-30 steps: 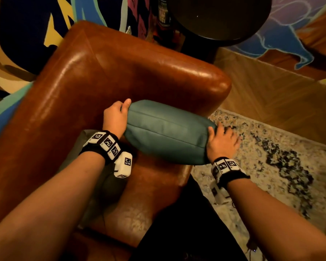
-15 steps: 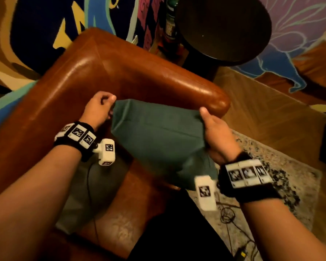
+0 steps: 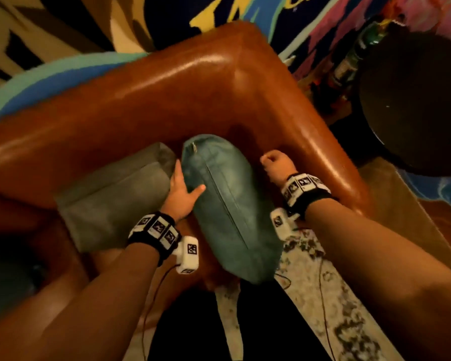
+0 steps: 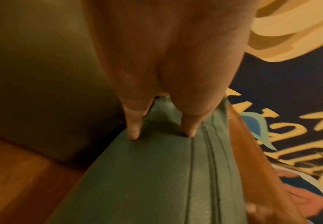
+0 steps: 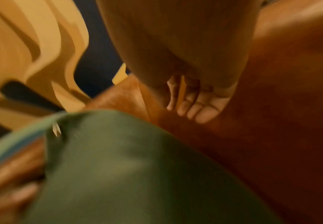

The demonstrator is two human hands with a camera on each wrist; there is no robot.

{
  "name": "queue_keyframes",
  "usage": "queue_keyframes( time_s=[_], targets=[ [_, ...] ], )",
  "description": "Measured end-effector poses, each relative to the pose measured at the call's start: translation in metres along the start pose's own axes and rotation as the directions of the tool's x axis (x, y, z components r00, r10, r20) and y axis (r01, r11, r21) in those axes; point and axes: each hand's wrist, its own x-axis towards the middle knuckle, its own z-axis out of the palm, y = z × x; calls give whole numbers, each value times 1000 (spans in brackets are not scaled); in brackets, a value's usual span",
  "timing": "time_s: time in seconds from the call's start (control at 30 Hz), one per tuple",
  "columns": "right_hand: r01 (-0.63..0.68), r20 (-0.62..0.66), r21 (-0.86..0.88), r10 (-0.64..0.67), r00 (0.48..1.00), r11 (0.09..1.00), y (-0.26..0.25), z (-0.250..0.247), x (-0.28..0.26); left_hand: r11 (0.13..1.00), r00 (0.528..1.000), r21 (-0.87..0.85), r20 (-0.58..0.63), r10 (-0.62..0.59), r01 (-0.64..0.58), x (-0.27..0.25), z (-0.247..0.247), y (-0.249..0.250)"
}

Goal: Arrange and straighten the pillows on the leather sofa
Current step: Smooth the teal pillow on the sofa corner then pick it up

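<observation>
A teal leather pillow [image 3: 227, 212] stands on its edge on the brown leather sofa [image 3: 167, 100], zip seam facing up. A grey-green pillow [image 3: 115, 199] leans against the backrest just left of it. My left hand [image 3: 185, 188] holds the teal pillow's left side, thumb over the top and fingers down between the two pillows. In the left wrist view my left hand [image 4: 160, 131] presses thumb and finger into the teal pillow [image 4: 157, 181]. My right hand [image 3: 274, 162] is a fist beside the pillow's right side, holding nothing; its curled fingers [image 5: 199, 109] hover by the sofa arm [image 5: 271, 121].
A dark round side table [image 3: 414, 105] stands right of the sofa arm, with bottles [image 3: 354, 56] behind it. A patterned rug [image 3: 336, 295] with a thin cable [image 3: 323, 287] lies in front. A painted mural wall [image 3: 219, 11] runs behind the sofa.
The teal pillow went from held up between both hands to standing on edge beside the grey-green pillow. My right hand let go of it and curled into a fist.
</observation>
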Motion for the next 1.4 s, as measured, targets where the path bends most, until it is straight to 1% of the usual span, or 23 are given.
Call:
queue_keyframes(
  time_s=[0.03,0.07,0.13,0.23,0.27,0.3,0.33,0.37,0.4,0.43,0.53,0.6,0.63,0.7,0.77,0.83,0.93,1.03,1.23,1.3,1.33,1.37,1.4],
  targets=[
    [27,54,-117,-21,998,993,21,-6,6,997,1000,-78,-18,-17,16,-6,2,5],
    [30,146,-161,-6,989,987,39,-9,9,981,999,-189,-34,-42,35,-12,9,8],
    [-12,304,-93,40,952,996,68,-13,11,952,996,-300,-49,-81,63,-22,25,6],
    [-114,389,39,90,917,993,97,-13,11,919,978,-375,-116,-175,120,-37,51,-21],
    [-144,399,54,111,910,988,103,-12,14,905,963,-384,-113,-245,185,-40,60,-26],
    [-139,409,56,104,907,989,110,-7,20,856,931,-426,-75,-356,293,-44,74,-33],
    [-81,395,44,58,917,996,107,-5,18,787,900,-479,17,-435,389,-45,80,-32],
    [-7,397,40,-10,918,999,106,-2,20,731,882,-521,94,-463,439,-46,83,-27],
    [46,408,41,-59,911,998,101,0,25,713,880,-539,127,-458,448,-40,84,-25],
    [69,426,57,-86,900,996,96,1,29,734,895,-532,119,-430,423,-34,81,-21],
    [-41,503,107,-19,864,993,74,-2,41,795,932,-511,36,-360,327,-12,64,-18],
    [-104,554,118,21,832,987,65,1,48,800,937,-505,58,-344,325,0,58,-21],
    [-109,559,117,25,829,987,65,6,52,777,928,-515,111,-357,361,4,59,-22],
    [-91,531,122,13,847,988,67,19,60,702,900,-569,198,-387,428,11,66,-25],
    [-53,505,126,-18,863,991,62,26,63,674,899,-600,219,-379,430,17,67,-23],
    [-12,514,113,-48,856,993,52,24,63,664,907,-625,208,-366,411,22,65,-14],
    [28,489,121,-84,868,992,45,23,70,646,916,-656,204,-346,390,32,62,-4],
    [69,480,18,-69,875,997,48,31,80,648,913,-660,160,-375,381,41,70,-4],
    [25,482,4,-24,876,1000,43,37,78,644,900,-652,149,-409,400,43,69,-9],
    [22,448,-13,-14,894,1000,36,36,78,661,891,-629,119,-438,409,42,63,-2],
    [29,411,-47,-7,911,998,31,35,77,695,884,-584,85,-460,419,40,58,4],
    [36,352,-76,-7,936,996,24,33,76,777,890,-477,25,-456,411,37,49,10],
    [43,283,-90,-16,959,995,15,30,72,879,909,-292,-65,-411,377,33,39,18]
  ],
)
